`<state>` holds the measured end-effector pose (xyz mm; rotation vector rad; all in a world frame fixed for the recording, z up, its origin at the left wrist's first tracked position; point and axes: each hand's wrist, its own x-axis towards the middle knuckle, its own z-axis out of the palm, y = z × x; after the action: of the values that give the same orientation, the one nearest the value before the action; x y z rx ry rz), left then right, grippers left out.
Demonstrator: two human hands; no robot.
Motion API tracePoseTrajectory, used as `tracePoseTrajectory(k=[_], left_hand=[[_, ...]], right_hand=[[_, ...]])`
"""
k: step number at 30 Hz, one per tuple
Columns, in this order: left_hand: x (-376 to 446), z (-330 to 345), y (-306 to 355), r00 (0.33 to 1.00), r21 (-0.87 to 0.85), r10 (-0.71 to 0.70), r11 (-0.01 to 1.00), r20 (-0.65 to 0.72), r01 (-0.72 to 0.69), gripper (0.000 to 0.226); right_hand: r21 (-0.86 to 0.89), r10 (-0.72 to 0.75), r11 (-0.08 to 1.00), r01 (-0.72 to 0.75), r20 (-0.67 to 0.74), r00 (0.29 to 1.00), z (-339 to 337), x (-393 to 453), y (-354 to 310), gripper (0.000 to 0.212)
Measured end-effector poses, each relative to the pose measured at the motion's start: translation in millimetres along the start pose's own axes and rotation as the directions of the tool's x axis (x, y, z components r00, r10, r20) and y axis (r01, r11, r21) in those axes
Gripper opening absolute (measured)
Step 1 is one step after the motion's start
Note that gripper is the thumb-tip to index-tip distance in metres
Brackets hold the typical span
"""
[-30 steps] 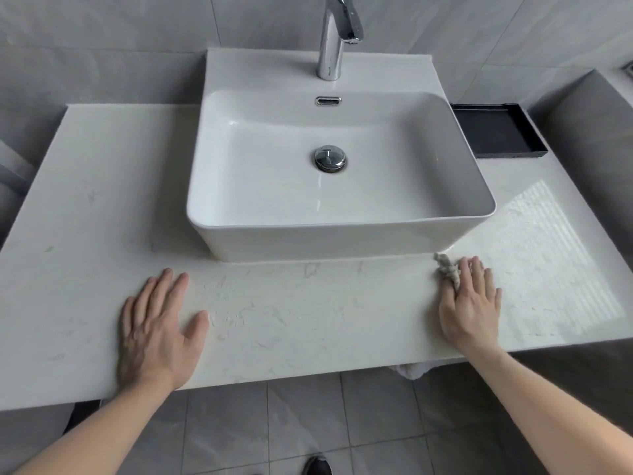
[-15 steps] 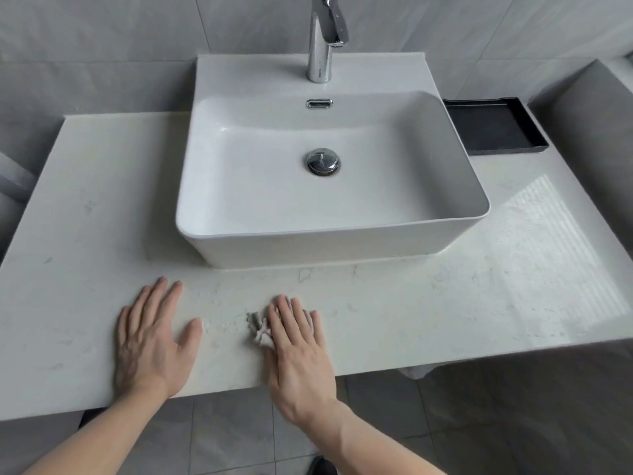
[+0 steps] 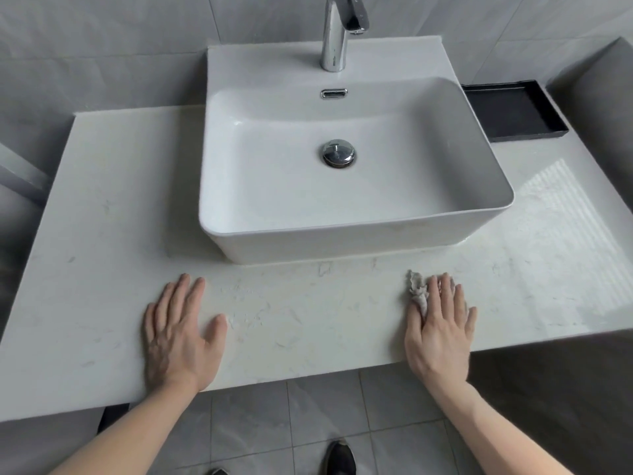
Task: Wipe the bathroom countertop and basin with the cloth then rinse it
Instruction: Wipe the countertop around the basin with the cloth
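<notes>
A white marble countertop (image 3: 102, 207) carries a white rectangular basin (image 3: 342, 241) with a chrome drain plug (image 3: 338, 153) and a chrome tap (image 3: 337, 32) behind it. My right hand (image 3: 440, 334) lies flat on a small crumpled grey cloth (image 3: 417, 291), pressing it onto the counter's front strip, right of the basin's middle. Most of the cloth is hidden under my palm and fingers. My left hand (image 3: 181, 334) rests flat on the counter at the front left, fingers spread, holding nothing.
A black tray (image 3: 513, 113) sits at the back right beside the basin. Grey tiled walls close in behind and on the right. The counter's front edge runs just under my wrists, with grey floor tiles and a dark shoe (image 3: 339, 457) below.
My right hand slid the cloth left to the middle of the front strip, then back to the right. My left hand stayed planted.
</notes>
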<state>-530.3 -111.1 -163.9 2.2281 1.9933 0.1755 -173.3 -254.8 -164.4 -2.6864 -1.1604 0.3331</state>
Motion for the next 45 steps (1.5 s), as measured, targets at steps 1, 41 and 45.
tracePoseTrajectory(k=[1,41,45], left_hand=[[0,0,0,1.0,0.001,0.002,1.0,0.0,-0.002,0.072],[26,-61,-193,0.996,-0.385,0.062,0.919,-0.061,-0.081,0.055],[43,-64,-236,0.995,-0.329,-0.103,0.939,0.007,0.1,0.07]], right_hand=[[0.011,0.006,1.0,-0.006,0.002,1.0,5,-9,-14,0.069],[0.113,-0.535,0.843,0.525,0.077,0.842,106,-168,-278,0.063],[0.257,-0.49,0.847,0.465,0.042,0.871,90,-147,-255,0.055]])
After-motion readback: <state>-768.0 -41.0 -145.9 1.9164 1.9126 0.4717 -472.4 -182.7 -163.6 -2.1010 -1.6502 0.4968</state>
